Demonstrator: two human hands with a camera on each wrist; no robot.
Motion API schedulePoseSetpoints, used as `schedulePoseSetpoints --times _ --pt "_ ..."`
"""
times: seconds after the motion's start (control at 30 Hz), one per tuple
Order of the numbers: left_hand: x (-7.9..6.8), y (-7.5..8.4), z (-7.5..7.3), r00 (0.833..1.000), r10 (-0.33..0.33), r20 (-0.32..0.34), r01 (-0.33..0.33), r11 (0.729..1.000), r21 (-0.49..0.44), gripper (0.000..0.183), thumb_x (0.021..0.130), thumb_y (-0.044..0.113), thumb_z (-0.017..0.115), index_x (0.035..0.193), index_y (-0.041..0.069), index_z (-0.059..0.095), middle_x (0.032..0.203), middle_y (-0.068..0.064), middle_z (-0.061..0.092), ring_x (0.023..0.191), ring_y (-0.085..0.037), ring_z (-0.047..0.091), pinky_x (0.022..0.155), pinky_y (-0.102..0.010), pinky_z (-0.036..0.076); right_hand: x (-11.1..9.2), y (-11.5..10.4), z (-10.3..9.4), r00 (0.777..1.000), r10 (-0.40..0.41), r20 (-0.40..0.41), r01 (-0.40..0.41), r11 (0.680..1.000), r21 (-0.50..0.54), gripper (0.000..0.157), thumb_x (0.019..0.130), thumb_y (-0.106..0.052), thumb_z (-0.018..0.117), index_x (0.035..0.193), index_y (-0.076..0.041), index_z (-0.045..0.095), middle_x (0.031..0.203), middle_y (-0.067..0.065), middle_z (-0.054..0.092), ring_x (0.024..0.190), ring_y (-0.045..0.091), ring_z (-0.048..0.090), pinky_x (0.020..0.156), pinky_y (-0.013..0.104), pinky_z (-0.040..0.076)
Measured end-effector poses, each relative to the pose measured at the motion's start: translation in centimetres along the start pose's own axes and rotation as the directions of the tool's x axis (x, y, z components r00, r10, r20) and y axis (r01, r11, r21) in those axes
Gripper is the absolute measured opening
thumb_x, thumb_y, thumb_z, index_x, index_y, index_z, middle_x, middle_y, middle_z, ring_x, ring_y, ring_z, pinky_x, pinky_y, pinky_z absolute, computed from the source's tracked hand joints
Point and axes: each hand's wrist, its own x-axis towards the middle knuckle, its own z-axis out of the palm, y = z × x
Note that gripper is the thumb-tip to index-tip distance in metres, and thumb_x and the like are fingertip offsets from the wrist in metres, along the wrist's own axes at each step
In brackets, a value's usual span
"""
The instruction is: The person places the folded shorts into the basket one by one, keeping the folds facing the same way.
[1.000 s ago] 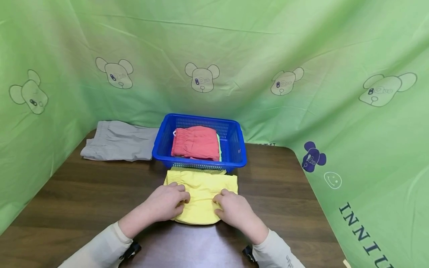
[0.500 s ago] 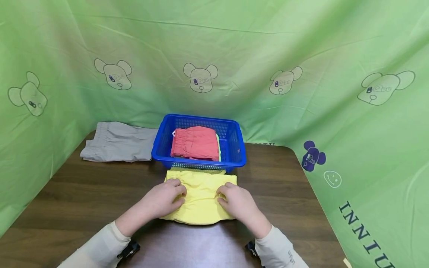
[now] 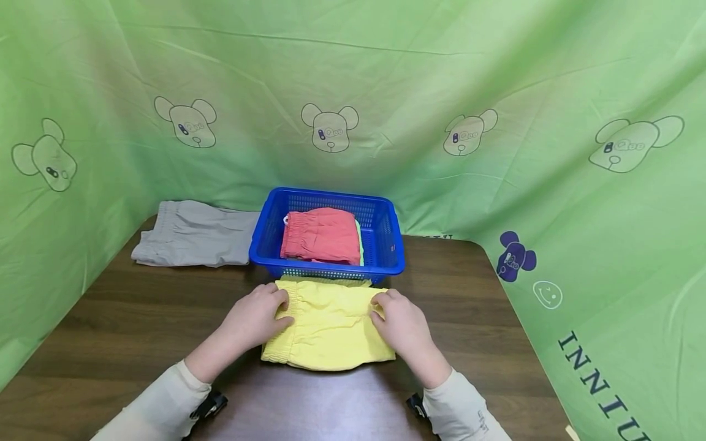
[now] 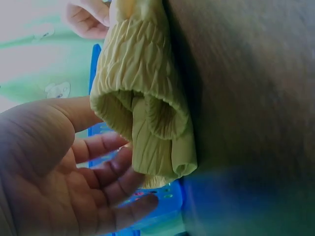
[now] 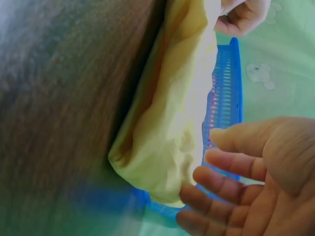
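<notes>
Folded yellow pants (image 3: 336, 327) with a gathered elastic waistband lie flat on the table, just in front of the blue basket. My left hand (image 3: 254, 315) rests at their left, waistband end, thumb and fingers loosely bent over the edge. In the left wrist view, folded layers show inside the waistband opening (image 4: 140, 113), and the fingers spread beside it. At the opposite end, my right hand (image 3: 405, 324) has relaxed fingers at the edge of the cloth. The right wrist view shows its fingertips (image 5: 189, 194) right by the rounded fold, not curled round it.
The blue plastic basket (image 3: 399, 242) stands behind the yellow pants. Folded red pants (image 3: 322, 236) lie in it over a bright green piece. Folded grey pants (image 3: 198, 236) lie left of the basket. A green printed curtain (image 3: 386, 73) surrounds the brown wooden table (image 3: 469, 324).
Both hands have slid outward over the yellow pants, the left to the waistband end and the right to the other end. The near edge of the pants now shows wider and flatter.
</notes>
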Motion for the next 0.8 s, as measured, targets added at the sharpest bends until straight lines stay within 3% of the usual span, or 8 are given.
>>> schedulePoseSetpoints --times 0.17,0.4,0.63,0.8 --pt "0.1 -0.5 0.0 0.991 -0.124 0.041 0.127 0.99 -0.068 0.037 0.084 0.04 0.084 0.085 0.014 0.057 0.081 -0.002 0.049 0.075 -0.02 0.047 0.057 -0.033 0.041 0.2 0.3 -0.3 0.994 0.108 0.035 -0.109 0.994 0.004 0.025 0.087 -0.027 0.081 0.105 -0.011 0.073 0.094 0.004 0.065 0.079 0.025 0.067 0.066 0.044 0.057" --pt "0.1 -1.0 -0.2 0.972 -0.227 0.059 0.232 0.967 -0.107 0.043 0.087 0.046 0.08 0.091 0.01 0.056 0.084 -0.007 0.051 0.073 -0.023 0.05 0.058 -0.035 0.041 0.4 0.6 -0.7 0.975 0.199 0.1 -0.201 0.98 0.012 0.036 0.089 -0.029 0.08 0.115 -0.006 0.071 0.101 0.01 0.067 0.086 0.027 0.068 0.073 0.047 0.058" --pt "0.2 -1.4 -0.3 0.956 -0.273 0.107 0.286 0.949 -0.133 0.059 0.089 0.053 0.075 0.112 0.001 0.061 0.092 -0.01 0.062 0.081 -0.025 0.06 0.065 -0.042 0.051 0.7 1.2 -0.6 0.947 0.273 0.169 -0.283 0.958 0.04 0.05 0.09 -0.035 0.078 0.124 -0.001 0.065 0.093 0.008 0.064 0.08 0.023 0.061 0.071 0.044 0.056" --pt "0.3 -1.7 0.0 0.949 -0.279 0.147 0.303 0.937 -0.176 0.085 0.088 0.061 0.072 0.132 -0.009 0.052 0.118 -0.023 0.068 0.102 -0.033 0.068 0.084 -0.053 0.057 0.7 1.8 -0.4 0.932 0.293 0.216 -0.31 0.949 0.052 0.057 0.091 -0.038 0.075 0.13 0.002 0.063 0.108 0.015 0.07 0.099 0.031 0.068 0.085 0.05 0.057"
